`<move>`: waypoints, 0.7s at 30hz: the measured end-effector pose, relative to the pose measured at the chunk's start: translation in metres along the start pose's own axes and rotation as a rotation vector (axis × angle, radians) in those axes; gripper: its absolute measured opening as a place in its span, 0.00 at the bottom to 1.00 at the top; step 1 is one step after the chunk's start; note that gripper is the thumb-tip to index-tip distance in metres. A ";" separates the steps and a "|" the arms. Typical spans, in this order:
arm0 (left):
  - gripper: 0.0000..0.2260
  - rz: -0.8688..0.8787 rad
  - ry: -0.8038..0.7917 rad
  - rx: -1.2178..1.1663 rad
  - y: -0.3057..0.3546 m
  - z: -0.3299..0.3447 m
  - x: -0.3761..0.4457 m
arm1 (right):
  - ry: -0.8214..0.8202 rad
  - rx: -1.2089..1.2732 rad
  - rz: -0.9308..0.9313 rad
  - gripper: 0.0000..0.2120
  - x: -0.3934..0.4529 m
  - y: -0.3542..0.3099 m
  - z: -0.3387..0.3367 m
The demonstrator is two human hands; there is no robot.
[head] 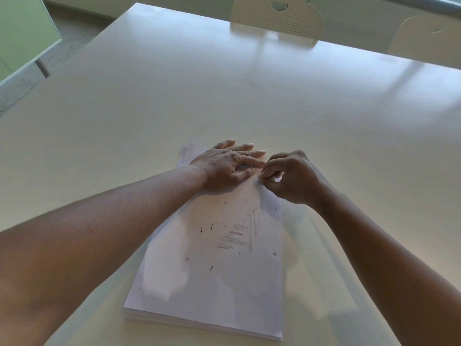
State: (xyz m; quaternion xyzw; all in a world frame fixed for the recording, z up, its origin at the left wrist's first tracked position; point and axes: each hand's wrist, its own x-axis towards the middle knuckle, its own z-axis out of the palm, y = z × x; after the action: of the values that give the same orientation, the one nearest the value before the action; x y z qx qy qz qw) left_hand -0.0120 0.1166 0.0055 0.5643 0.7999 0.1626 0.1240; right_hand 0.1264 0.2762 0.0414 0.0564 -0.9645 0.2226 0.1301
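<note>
Nearest, the stack (189, 295) of white paper lies flat on the table (224, 96), its short edge toward the person. As a block it is likely heavy and firm. Its top sheet (174, 270) is light, limp, easily creased and apt to slide. One sheet is best taken at a corner or edge, the block from under both long sides. Faint pencil scribbles (234, 238) and dark specks (211, 267) mark that sheet; nothing is legible, and no brand or label shows. Farther on, the left grip (224, 166) lies flat with fingers straight, pressing the far end of the stack. Just beside it, the right grip (289, 176) is curled round a white bit (278, 177), fingertips pinching at the sheet's right edge. I cannot tell whether the bit is paper or an eraser. Beyond, two chairs (277, 21) stand.
</note>
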 end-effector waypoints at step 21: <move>0.18 -0.002 0.000 -0.009 0.000 0.000 0.000 | -0.196 0.053 -0.108 0.05 -0.008 -0.002 -0.011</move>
State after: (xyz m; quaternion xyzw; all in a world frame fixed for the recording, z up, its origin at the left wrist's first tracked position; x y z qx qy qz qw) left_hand -0.0123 0.1164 0.0056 0.5628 0.7998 0.1662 0.1267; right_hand 0.1373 0.2794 0.0498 0.1333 -0.9620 0.2339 0.0455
